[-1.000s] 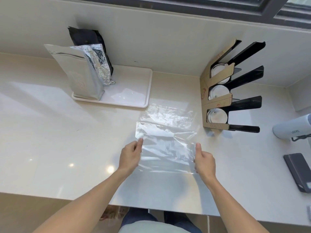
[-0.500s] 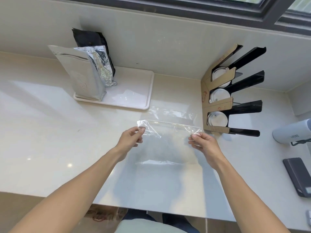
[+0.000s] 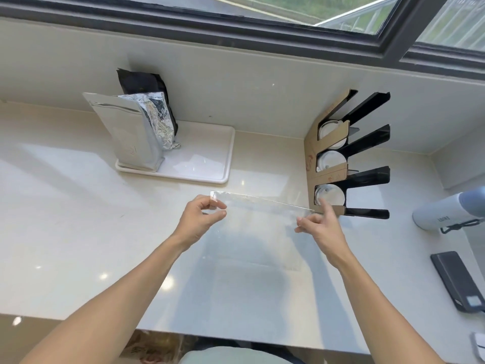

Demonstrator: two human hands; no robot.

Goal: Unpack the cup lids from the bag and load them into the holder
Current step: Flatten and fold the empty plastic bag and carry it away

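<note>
A clear, empty plastic bag is stretched between my two hands above the countertop. My left hand pinches its top left corner. My right hand pinches the top right edge, forefinger sticking out. The lid holder, brown cardboard front with black dividers, stands at the right against the wall. White cup lids sit in its three slots. My right hand is just left of the holder's lowest slot.
A white tray behind the bag carries a silver pouch, a foil bag and a black bag. At the right lie a white bottle and a dark phone-like device. The counter's front edge runs below my forearms.
The bag lay flat on the counter under both hands; I have lifted its top edge and pulled it taut, raising it further toward the holder.
</note>
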